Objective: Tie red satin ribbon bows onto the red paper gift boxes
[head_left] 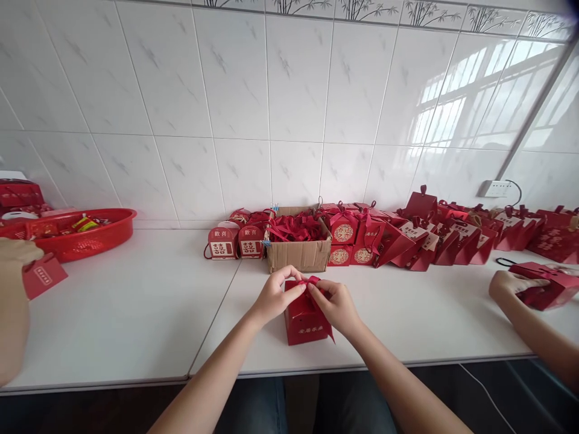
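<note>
Your forearms (217,367) reach over the table (136,313).
Left hand (274,295) and right hand (339,306) pinch ribbon (313,279); the table carries the box (299,319), apparently freeing both.

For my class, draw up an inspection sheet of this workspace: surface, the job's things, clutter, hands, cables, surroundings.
Surface: white table with a seam.
Job's things: red box with a red ribbon at its top.
Clutter: red basket of packets at left; carton of loose ribbons and gift boxes along the wall.
Hands: left hand and right hand both pinch the red ribbon.
Cables: white cord below the table's edge, right; dark cable by the wall socket.
Surroundings: tiled wall; another person's arm at left, another person's hand at right.
</note>
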Motion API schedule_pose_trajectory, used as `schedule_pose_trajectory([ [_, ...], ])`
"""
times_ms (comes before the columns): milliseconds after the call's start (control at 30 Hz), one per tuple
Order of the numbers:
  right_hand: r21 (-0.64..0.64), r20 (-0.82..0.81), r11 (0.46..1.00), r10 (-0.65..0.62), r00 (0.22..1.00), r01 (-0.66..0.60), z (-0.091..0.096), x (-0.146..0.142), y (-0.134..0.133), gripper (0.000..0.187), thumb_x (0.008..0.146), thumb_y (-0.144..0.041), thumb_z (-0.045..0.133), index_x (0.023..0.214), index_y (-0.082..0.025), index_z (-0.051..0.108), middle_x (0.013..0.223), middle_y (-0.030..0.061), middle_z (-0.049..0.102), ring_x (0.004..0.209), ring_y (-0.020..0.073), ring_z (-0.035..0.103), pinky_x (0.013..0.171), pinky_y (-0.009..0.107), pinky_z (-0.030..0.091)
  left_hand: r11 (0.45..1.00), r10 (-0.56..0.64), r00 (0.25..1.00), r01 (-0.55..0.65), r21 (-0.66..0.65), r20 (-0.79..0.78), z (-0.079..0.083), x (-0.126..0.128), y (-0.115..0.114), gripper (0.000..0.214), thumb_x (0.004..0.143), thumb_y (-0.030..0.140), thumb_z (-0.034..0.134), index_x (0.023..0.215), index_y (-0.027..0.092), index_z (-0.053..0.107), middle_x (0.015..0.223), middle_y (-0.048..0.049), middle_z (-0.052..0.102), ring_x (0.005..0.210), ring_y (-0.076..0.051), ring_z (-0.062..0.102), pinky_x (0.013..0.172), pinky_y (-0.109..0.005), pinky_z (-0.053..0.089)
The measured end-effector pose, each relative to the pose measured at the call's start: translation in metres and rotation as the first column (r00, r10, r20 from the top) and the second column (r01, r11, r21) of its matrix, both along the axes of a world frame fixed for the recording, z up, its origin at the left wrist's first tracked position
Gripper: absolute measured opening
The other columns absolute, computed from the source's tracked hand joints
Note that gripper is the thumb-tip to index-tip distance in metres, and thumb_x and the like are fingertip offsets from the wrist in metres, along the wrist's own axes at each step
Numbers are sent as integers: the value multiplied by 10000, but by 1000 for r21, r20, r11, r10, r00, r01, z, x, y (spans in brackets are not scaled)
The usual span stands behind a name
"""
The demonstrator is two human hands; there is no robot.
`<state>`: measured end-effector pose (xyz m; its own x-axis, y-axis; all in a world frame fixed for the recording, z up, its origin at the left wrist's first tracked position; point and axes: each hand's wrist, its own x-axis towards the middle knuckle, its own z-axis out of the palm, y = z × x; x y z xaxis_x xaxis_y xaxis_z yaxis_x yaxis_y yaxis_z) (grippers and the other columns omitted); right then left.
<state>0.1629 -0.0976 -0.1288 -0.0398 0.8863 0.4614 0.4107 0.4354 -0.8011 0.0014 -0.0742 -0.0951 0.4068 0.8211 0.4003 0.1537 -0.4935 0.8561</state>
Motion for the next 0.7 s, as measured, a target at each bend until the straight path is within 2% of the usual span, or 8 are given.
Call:
schedule_pose_trajectory([
  [100, 21, 27, 1000, 4, 1000, -4, 0, -1, -1, 389, 858, -389, 472, 546, -158, 472, 533, -27, 400, 532, 96, 317, 488, 222, 267, 998, 38, 999, -38, -59, -4, 3, 6, 0, 202, 758, 323, 629, 855, 195, 507, 861, -16, 622, 859, -166, 580, 790, -291, 423],
  [233, 43, 48, 999, 7, 999, -9, 2, -3, -2, 347, 868, -361, 457, 591, -161, 516, 580, -13, 477, 554, 107, 372, 517, 220, 307, 989, 73, 997, -73, -130, -6, 10, 14, 3, 338, 703, 337, 688, 953, 198, 509, 774, 8, 635, 786, -160, 584, 778, -301, 413],
  [367, 45, 55, 999, 0, 998, -3, 3, -3, -2, 366, 875, -382, 444, 581, -170, 496, 574, -13, 465, 553, 113, 373, 525, 227, 312, 985, 119, 991, -109, -136, 66, 12, 23, 10, 311, 677, 314, 709, 898, 189, 529, 702, 18, 640, 747, -157, 589, 785, -313, 408],
  [500, 34, 55, 999, -16, 998, 14, 2, -2, -2, 375, 858, -385, 469, 547, -177, 447, 551, -19, 424, 539, 111, 349, 517, 234, 291, 979, 164, 978, -146, -143, 126, 8, 26, 20, 263, 706, 353, 676, 839, 178, 532, 760, -12, 654, 764, -163, 613, 743, -295, 428],
  [600, 12, 44, 999, -33, 998, 32, 2, -3, -2, 379, 851, -390, 481, 541, -177, 442, 521, -31, 380, 513, 103, 319, 495, 236, 262, 981, 127, 984, -107, -164, 121, 5, 17, 22, 276, 768, 432, 608, 846, 170, 569, 829, -39, 671, 823, -167, 623, 741, -282, 445],
  [700, -3, 27, 1000, -28, 999, 28, 2, -3, -2, 369, 845, -396, 493, 552, -172, 473, 510, -32, 392, 503, 99, 325, 485, 233, 259, 984, 16, 998, -5, -178, 61, 0, 3, 18, 295, 724, 426, 672, 839, 155, 650, 850, -55, 694, 821, -177, 622, 742, -282, 453],
])
